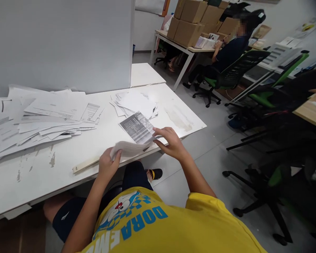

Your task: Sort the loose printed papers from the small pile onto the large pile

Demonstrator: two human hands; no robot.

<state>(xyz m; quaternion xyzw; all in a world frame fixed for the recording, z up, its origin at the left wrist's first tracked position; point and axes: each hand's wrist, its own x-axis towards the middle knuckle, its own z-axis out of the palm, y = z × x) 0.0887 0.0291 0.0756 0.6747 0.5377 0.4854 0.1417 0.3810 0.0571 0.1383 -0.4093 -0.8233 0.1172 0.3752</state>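
Note:
Near the table's front edge, my left hand (109, 163) pinches the left end of a curved paper sheet (129, 149), thumb on top. My right hand (170, 142) has thumb and fingertips closed at the right end of the papers, by the corner of a printed grey leaflet (138, 127). That leaflet shows a dark text panel and a photo; whether it is joined to the sheet I cannot tell. Just behind it lies a loose stack of papers (134, 102). A pale flat strip (85, 165) lies on the table beside my left hand.
A large heap of printed papers (50, 116) covers the left of the white table (94, 149). A grey partition (60, 42) rises behind it. Cardboard boxes (186, 23) stand on a far desk, where a person (231, 49) sits. Office chairs (268, 200) stand at right.

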